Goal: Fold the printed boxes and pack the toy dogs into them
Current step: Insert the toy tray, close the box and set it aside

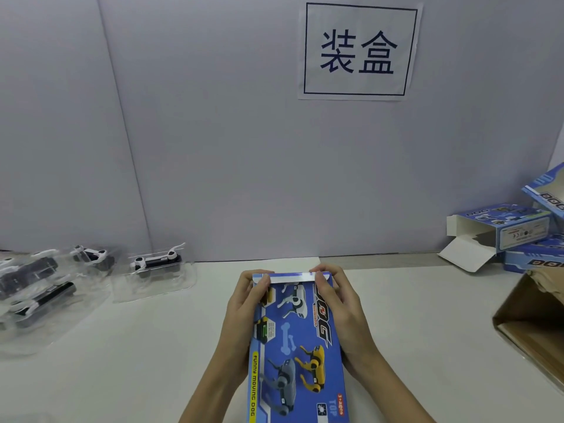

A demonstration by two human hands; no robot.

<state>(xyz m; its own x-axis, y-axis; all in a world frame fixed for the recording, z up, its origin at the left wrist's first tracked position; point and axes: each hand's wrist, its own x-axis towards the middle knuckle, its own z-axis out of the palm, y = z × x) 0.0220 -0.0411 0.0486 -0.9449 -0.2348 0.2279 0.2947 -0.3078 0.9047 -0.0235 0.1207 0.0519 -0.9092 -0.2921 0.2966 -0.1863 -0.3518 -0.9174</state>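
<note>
The left hand (244, 312) and the right hand (338, 309) clasp the long sides of a blue printed cardboard box (297, 346) showing toy dogs and the word DOG, fingers curled round its edges, both thumbs pressing on the white end flap (291, 279) at its far end. The box lies lengthwise above the white tabletop (152, 361), in the middle near the person. To the left, well apart, several black-and-white toy dogs in clear plastic trays (155, 267) sit by the grey back wall (213, 148). To the right lies a pile of matching blue boxes with open flaps (500, 233), beside a brown corrugated carton (531, 325). A white paper sign with dark characters (358, 51) hangs on the wall.
</note>
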